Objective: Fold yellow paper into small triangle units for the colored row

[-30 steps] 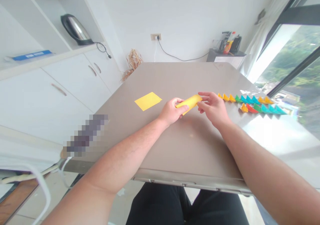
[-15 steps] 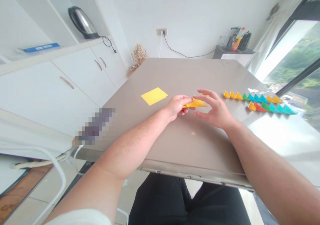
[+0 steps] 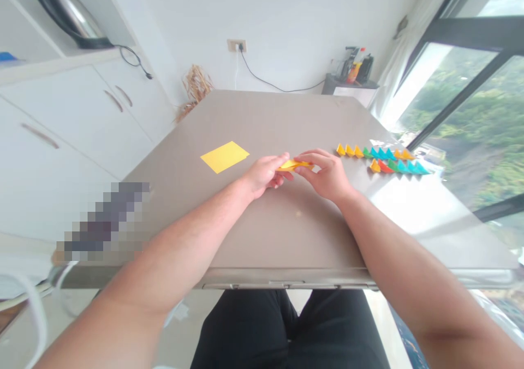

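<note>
A partly folded piece of yellow-orange paper [image 3: 291,165] is held between my two hands, just above the table. My left hand [image 3: 265,176] pinches its left end, thumb on top and fingers beneath. On the right end, my right hand [image 3: 325,173] has closed its thumb and fingers on the paper, hiding part of it. A flat yellow sheet of paper [image 3: 225,157] lies on the table to the left of my hands. Beyond my right hand stand two rows of small folded paper pieces [image 3: 380,154] in orange, green, blue and red.
The grey-brown table [image 3: 262,232] has its front edge close to my legs. A blurred-out object [image 3: 102,221] sits at its left edge, with a white cable near it. Cabinets with an electric kettle [image 3: 76,14] stand left; a window [image 3: 462,85] is on the right.
My right hand, spread apart beside the paper before, has closed on its right end. The left hand keeps its hold. The view has turned somewhat to the right.
</note>
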`<action>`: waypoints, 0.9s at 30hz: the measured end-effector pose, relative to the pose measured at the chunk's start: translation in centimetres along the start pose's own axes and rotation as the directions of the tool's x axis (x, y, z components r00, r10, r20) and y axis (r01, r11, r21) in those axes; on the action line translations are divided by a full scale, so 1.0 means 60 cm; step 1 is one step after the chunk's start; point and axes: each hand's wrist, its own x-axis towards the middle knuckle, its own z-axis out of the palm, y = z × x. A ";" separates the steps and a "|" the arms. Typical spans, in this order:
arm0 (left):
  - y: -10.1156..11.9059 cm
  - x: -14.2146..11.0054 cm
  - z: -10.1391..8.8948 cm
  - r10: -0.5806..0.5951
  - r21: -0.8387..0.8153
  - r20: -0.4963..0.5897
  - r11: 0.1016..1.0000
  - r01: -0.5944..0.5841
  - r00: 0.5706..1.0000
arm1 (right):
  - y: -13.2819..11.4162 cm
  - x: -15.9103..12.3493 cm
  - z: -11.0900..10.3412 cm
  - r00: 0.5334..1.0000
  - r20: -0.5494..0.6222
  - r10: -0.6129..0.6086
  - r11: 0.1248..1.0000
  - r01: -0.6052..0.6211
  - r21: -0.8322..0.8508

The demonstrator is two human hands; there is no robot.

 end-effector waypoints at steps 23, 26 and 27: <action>-0.009 0.004 0.007 0.401 0.191 -0.339 0.915 -0.355 0.851 | -0.026 0.008 0.002 0.923 0.105 0.370 0.918 -0.381 0.109; -0.009 0.004 0.008 0.391 0.190 -0.336 0.919 -0.345 0.857 | -0.029 0.008 0.002 0.915 0.109 0.388 0.912 -0.398 0.098; -0.009 0.003 0.009 0.388 0.185 -0.332 0.920 -0.344 0.860 | -0.030 0.008 0.002 0.913 0.110 0.392 0.910 -0.402 0.097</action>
